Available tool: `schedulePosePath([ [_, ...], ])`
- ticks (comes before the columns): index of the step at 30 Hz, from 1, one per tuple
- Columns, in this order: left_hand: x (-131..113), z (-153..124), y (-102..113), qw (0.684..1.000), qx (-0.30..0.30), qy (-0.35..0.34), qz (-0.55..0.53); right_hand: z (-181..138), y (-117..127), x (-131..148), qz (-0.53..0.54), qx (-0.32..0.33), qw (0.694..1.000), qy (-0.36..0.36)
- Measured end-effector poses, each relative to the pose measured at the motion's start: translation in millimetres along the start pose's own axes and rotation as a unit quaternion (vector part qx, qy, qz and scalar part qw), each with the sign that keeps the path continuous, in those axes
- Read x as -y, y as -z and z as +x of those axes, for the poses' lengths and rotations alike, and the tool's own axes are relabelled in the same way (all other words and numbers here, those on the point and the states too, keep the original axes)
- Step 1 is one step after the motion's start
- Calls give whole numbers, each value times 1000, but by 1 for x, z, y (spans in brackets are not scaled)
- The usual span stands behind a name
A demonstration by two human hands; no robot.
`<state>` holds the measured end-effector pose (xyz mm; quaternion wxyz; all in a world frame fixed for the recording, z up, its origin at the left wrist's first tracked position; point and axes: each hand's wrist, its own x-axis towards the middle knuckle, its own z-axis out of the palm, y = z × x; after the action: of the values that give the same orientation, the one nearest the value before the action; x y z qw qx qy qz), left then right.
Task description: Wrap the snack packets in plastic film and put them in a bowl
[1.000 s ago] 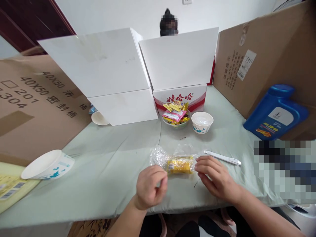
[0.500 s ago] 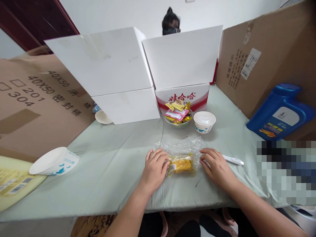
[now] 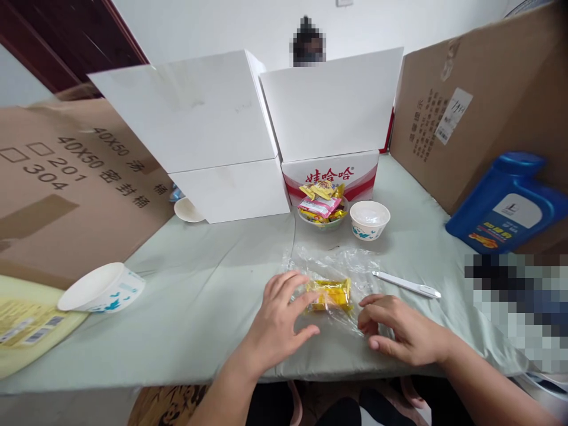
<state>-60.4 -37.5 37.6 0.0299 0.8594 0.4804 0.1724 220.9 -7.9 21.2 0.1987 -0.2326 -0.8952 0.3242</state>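
A clear plastic bag (image 3: 341, 263) lies flat on the pale green table cover (image 3: 213, 284) with a yellow snack packet (image 3: 331, 294) inside it. My left hand (image 3: 277, 322) rests on the bag's left end, fingers spread, fingertips touching the packet. My right hand (image 3: 399, 331) lies at the bag's near right corner with fingers curled, pinching the plastic edge. A white pen (image 3: 406, 284) lies just right of the bag.
A bowl of snack packets (image 3: 322, 207) and a white paper cup (image 3: 369, 219) stand behind the bag. White and red-printed boxes (image 3: 331, 171) form a back wall, cardboard sheets both sides. A blue jug (image 3: 506, 201) is right, a tipped paper bowl (image 3: 102, 287) left. Another person sits behind the boxes.
The bag has been spread out flatter and wider. My left hand opened from a pinch and laid onto the bag. My right hand moved down toward the bag's near right corner.
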Motion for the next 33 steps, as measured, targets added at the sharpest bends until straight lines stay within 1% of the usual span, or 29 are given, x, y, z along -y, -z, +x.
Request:
schedulePosePath([
  [2,-3,3,-8,999,0,-30,22,2,-2,-2,-24,1,999,-34],
  [4,-5,5,-14,999,26,-32,18,5,-5,-4,-55,-9,997,-59],
  [6,-7,4,-13,998,57,-17,5,7,-8,-7,-85,-32,993,-75],
  [8,-9,1,-7,994,104,-10,-18,7,-12,-10,-121,-64,987,-84],
  [10,-14,-5,0,984,165,-13,-58,8,-15,-12,-158,-99,980,-71],
  [12,-19,-12,5,969,221,-22,-108,9,-18,-13,-188,-128,973,-40],
  [14,-25,-16,8,954,252,-38,-156,12,-22,-12,-206,-142,968,-12],
  [16,-28,-16,9,949,254,-42,-183,17,-27,-10,-220,-143,965,-1],
  [17,-29,-14,9,952,242,-32,-183,20,-30,-10,-227,-140,964,-3],
  [19,-29,-8,8,965,207,8,-162,27,-36,-11,-241,-136,961,-20],
  [21,-27,-3,6,972,190,55,-126,35,-42,-13,-254,-139,956,-45],
  [23,-22,-1,1,971,200,86,-95,43,-45,-15,-261,-137,954,-63],
  [25,-18,-1,-4,969,215,93,-80,49,-44,-16,-255,-130,956,-65],
  [27,-14,-4,-8,969,217,88,-78,56,-38,-16,-243,-128,960,-56],
  [29,-12,-6,-11,970,215,83,-81,65,-24,-16,-236,-152,959,-41],
  [31,-11,-6,-12,970,213,78,-83,81,-4,-19,-242,-208,947,-30],
  [33,-12,-5,-13,970,213,77,-85,104,21,-25,-260,-274,925,-31],
])
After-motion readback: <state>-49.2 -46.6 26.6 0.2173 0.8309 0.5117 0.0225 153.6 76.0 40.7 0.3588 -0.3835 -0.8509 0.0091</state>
